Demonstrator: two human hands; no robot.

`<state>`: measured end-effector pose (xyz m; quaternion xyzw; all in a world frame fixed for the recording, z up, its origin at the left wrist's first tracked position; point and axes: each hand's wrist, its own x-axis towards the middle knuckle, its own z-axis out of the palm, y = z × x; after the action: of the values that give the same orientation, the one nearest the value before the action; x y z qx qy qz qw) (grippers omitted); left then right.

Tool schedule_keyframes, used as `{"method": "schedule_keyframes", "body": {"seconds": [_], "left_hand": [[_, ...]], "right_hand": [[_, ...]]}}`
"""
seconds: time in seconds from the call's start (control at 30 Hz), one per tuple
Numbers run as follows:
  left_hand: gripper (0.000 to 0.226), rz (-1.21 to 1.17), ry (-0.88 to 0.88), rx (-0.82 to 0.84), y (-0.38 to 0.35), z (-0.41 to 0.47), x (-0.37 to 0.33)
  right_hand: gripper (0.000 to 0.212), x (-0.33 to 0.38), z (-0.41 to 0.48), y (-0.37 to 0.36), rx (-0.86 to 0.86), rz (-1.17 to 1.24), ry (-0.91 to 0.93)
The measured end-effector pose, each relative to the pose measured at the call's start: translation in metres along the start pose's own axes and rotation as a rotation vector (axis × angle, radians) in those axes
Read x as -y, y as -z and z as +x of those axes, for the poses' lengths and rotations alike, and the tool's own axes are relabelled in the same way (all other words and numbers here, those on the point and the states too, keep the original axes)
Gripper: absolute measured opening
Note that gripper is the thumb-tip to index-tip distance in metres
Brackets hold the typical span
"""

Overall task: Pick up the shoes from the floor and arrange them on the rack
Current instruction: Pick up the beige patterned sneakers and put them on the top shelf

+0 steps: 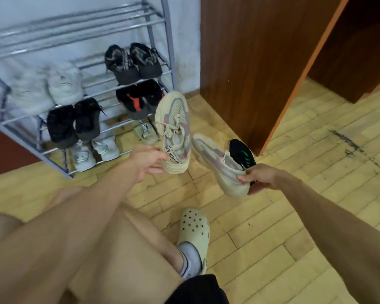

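Observation:
My left hand [147, 161] grips the heel of a beige mesh sneaker [173, 128], held above the floor with its toe pointing at the rack. My right hand [258, 177] holds the heel of the matching beige sneaker [217, 163], which is tilted on its side. A black shoe with green stripes [242, 153] lies on the floor just behind it. The grey metal shoe rack [127, 77] stands at the upper left against the wall, with white, black and black-and-red pairs on its shelves.
A brown wooden door [261, 62] stands open to the right of the rack. My foot in a cream clog [194, 229] rests on the pale tiled floor, and my bare knee fills the lower left. One pale shoe [146, 132] sits alone at the bottom shelf's right end.

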<state>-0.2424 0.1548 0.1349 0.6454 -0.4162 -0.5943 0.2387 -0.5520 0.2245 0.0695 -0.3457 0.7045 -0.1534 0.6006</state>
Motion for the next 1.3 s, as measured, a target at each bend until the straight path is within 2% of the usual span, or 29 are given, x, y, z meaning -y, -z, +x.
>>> {"method": "schedule_keyframes", "body": {"seconds": [0.1,0.2,0.27,0.47,0.63,0.73,0.83,0.9,1.03,1.13,1.2,1.3], "left_hand": [[0.048,-0.015,-0.060,-0.039,0.026,-0.013,-0.027],[0.038,-0.034,-0.113,-0.117,0.056,-0.026,-0.047],[0.035,-0.060,-0.128,-0.184,0.079,-0.033,-0.053],[0.017,-0.160,-0.142,-0.330,0.148,-0.046,-0.058],[0.032,-0.214,-0.169,-0.359,0.199,-0.055,-0.069],[0.020,-0.247,-0.211,-0.393,0.221,-0.063,-0.075],[0.022,-0.273,-0.241,-0.462,0.243,-0.070,-0.083],[0.032,-0.277,-0.244,-0.503,0.260,-0.070,-0.088],[0.014,-0.280,-0.239,-0.579,0.291,-0.065,-0.098],[0.019,-0.300,-0.250,-0.626,0.315,-0.055,-0.109],[0.029,-0.318,-0.261,-0.638,0.331,-0.045,-0.118],[0.024,-0.336,-0.280,-0.654,0.350,-0.029,-0.135]], "right_hand": [[0.029,0.060,-0.011,-0.009,0.040,0.041,0.099],[0.011,0.114,-0.019,-0.026,0.039,0.036,0.201],[0.008,0.145,-0.023,-0.040,0.013,0.007,0.257],[0.030,0.224,-0.019,-0.087,-0.040,0.021,0.409],[0.025,0.279,-0.007,-0.121,0.046,0.083,0.434],[0.022,0.304,-0.004,-0.139,0.109,0.037,0.472],[0.021,0.328,-0.007,-0.158,0.100,0.031,0.540],[0.021,0.345,-0.010,-0.172,0.103,-0.004,0.581],[0.021,0.383,-0.013,-0.205,0.130,-0.010,0.620],[0.018,0.414,-0.012,-0.231,0.142,0.033,0.635],[0.027,0.435,-0.006,-0.245,0.123,0.021,0.638],[0.038,0.466,0.003,-0.262,0.113,0.017,0.643]]}}
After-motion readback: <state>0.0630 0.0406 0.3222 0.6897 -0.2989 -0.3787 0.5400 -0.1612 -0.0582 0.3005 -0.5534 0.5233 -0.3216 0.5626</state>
